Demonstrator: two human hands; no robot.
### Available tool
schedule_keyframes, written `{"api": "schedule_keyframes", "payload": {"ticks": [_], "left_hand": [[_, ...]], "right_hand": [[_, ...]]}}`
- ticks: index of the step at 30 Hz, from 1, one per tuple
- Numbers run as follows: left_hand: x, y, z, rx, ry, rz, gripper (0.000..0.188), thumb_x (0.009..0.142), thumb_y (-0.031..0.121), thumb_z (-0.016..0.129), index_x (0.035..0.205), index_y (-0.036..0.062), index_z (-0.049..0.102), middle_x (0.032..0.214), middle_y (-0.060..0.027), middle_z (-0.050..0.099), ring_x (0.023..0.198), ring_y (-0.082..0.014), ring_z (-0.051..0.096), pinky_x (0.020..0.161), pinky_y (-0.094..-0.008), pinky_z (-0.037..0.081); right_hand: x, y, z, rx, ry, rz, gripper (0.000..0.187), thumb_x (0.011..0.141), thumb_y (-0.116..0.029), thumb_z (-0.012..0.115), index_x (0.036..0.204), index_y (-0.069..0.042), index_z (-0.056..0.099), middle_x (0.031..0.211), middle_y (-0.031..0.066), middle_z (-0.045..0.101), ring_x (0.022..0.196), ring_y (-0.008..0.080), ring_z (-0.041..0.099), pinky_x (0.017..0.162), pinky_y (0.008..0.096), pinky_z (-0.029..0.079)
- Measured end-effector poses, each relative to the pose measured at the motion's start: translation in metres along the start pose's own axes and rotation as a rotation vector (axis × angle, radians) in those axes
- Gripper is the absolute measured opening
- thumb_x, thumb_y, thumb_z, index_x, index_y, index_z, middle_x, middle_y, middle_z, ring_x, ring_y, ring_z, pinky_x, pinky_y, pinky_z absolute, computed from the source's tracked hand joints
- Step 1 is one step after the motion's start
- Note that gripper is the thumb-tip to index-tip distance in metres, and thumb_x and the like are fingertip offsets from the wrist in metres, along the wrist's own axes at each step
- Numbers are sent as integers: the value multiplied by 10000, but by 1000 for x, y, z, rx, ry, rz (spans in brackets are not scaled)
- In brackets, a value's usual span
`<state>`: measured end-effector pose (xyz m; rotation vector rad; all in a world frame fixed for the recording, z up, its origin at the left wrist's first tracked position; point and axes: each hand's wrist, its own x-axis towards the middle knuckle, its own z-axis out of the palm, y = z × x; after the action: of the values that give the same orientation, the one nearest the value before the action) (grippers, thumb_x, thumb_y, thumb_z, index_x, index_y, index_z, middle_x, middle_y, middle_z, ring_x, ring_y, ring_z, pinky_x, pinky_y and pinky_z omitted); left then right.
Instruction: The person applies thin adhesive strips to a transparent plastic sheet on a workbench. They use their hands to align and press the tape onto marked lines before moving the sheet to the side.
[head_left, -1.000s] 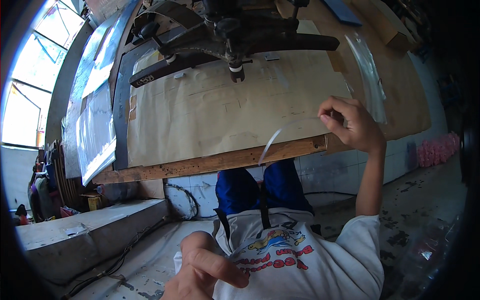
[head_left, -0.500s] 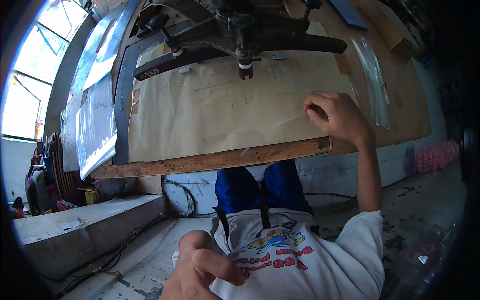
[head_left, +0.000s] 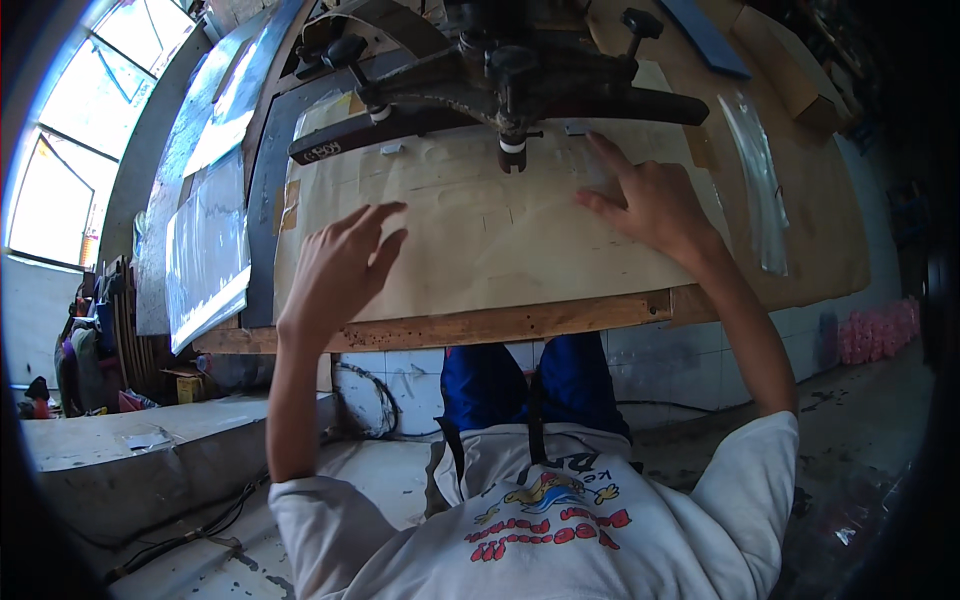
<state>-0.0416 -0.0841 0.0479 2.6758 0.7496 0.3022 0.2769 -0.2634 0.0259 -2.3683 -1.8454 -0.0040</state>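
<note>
Both my hands are over a sheet of brown paper [head_left: 450,260] on the worktable. My left hand [head_left: 340,265] is above the sheet's left part, fingers stretched forward and thumb apart, with nothing visible in it. Above the right part, my right hand [head_left: 655,205] has its index finger extended and its thumb spread. That fingertip is close to a small grey block [head_left: 577,128]; I cannot tell whether they touch. A faint clear sheen shows between thumb and index finger, too indistinct to name. Another small pale block [head_left: 392,149] lies farther left.
A dark curved metal bar [head_left: 440,122] on a machine arm crosses above the sheet, with a forked tip [head_left: 512,158] pointing down. Clear plastic bags [head_left: 208,255] lie at the left, more clear plastic [head_left: 755,190] at the right. A wooden strip [head_left: 500,314] edges the table.
My left hand has risen from near my body to above the paper. My right hand has moved forward and left, its curled fingers now extended. The view has shifted slightly.
</note>
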Motion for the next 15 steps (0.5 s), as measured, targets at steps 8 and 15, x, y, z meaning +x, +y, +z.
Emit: {"api": "schedule_keyframes", "payload": {"ticks": [8, 15], "left_hand": [[49, -41, 22, 402, 26, -133, 548, 1045, 450, 530, 1479, 116, 527, 691, -188, 704, 694, -396, 722, 678, -534, 564], [55, -46, 27, 421, 67, -133, 586, 1043, 484, 464, 1473, 92, 535, 583, -166, 660, 594, -364, 717, 593, -492, 573]], "right_hand": [[21, -15, -2, -63, 22, 54, 947, 900, -771, 572, 1478, -23, 525, 647, 169, 672, 670, 359, 733, 688, 477, 590], [32, -19, -9, -5, -45, 121, 1001, 860, -821, 571, 1474, -31, 538, 719, 195, 700, 734, 367, 749, 731, 471, 600]]}}
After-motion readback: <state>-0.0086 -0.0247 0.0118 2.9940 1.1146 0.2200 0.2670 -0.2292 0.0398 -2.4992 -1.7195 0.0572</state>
